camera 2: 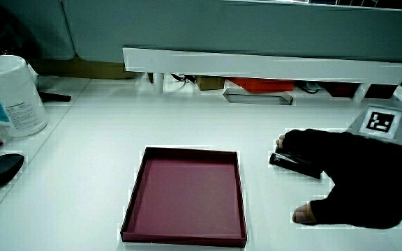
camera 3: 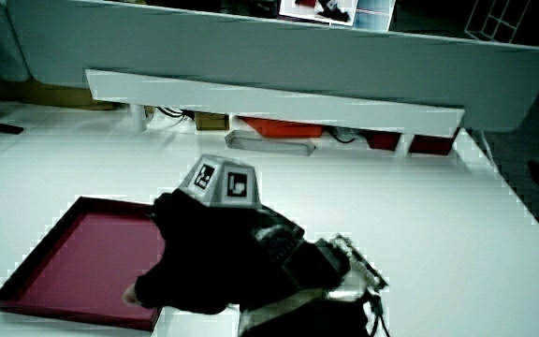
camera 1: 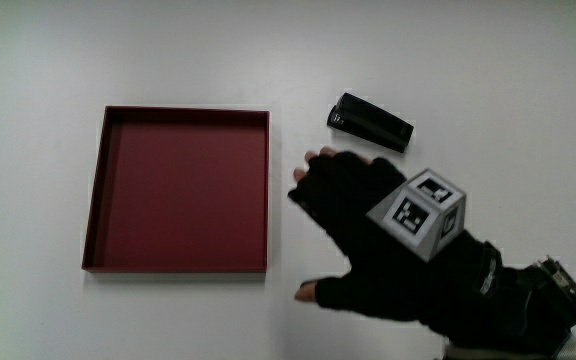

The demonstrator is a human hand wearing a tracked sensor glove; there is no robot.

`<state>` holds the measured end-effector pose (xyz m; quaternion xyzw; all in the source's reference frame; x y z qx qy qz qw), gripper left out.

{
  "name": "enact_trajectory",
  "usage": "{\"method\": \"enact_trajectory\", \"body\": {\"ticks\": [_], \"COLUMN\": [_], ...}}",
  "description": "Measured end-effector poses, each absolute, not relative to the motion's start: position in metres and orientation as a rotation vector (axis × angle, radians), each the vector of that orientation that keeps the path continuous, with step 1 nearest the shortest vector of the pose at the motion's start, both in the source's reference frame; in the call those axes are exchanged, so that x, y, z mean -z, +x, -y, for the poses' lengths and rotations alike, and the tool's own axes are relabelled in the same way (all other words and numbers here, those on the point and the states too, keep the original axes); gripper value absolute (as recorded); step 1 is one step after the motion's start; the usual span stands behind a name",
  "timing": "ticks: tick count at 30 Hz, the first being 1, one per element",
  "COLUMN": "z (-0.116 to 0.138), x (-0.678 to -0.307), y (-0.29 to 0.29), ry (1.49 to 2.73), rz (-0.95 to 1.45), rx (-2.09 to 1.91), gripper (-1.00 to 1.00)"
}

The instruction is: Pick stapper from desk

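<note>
**A:** Start with the biggest thing. What carries it all?

**B:** A white table (camera 1: pixel 168 50), with a low partition (camera 2: pixel 257 66) at its edge farthest from the person. On the table lies a shallow dark red tray (camera 1: pixel 96 190), square and with nothing in it; both side views show it as well.

**A:** And the hand?

**B:** The hand (camera 1: pixel 368 215) in the black glove sits just beside the tray, low over the table, with the patterned cube (camera 1: pixel 420 212) on its back. The fingers (camera 1: pixel 318 175) are spread and relaxed, the thumb held apart nearer to the person, and they clasp nothing.

**A:** Where is the stapler?

**B:** The black stapler (camera 1: pixel 370 122) lies flat on the table, near the tray's corner and farther from the person than the hand. In the main view the fingertips stop just short of it. In a side view the glove covers part of it (camera 2: pixel 293 164), so they may be touching there; I cannot be sure.

**A:** Anything smaller?

**B:** In that same side view, a white canister (camera 2: pixel 9 97) and a black mouse (camera 2: pixel 1 169) sit well apart from the tray.
</note>
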<state>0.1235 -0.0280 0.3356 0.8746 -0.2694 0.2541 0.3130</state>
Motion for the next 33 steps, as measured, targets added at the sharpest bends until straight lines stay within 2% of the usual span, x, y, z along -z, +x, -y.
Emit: {"method": "enact_trajectory", "body": {"ticks": [6, 8, 9, 10, 16, 17, 18, 19, 20, 33], "z": [0.064, 0.072, 0.076, 0.081, 0.103, 0.105, 0.108, 0.111, 0.114, 0.127], "x": [-0.362, -0.359, -0.361, -0.369, -0.396, -0.396, -0.400, -0.406, -0.412, -0.474], "y": [0.148, 0.147, 0.147, 0.151, 0.164, 0.164, 0.166, 0.168, 0.171, 0.183], "ry": [2.331, 2.291, 2.216, 2.302, 2.275, 2.263, 2.177, 2.187, 2.258, 2.173], "rz": [0.529, 0.504, 0.485, 0.472, 0.345, 0.337, 0.306, 0.308, 0.285, 0.133], "rx": [-0.721, -0.777, -0.808, -0.763, -0.819, -0.839, -0.866, -0.868, -0.851, -0.891], "gripper": [0.00, 0.00, 0.00, 0.00, 0.00, 0.00, 0.00, 0.00, 0.00, 0.00]}}
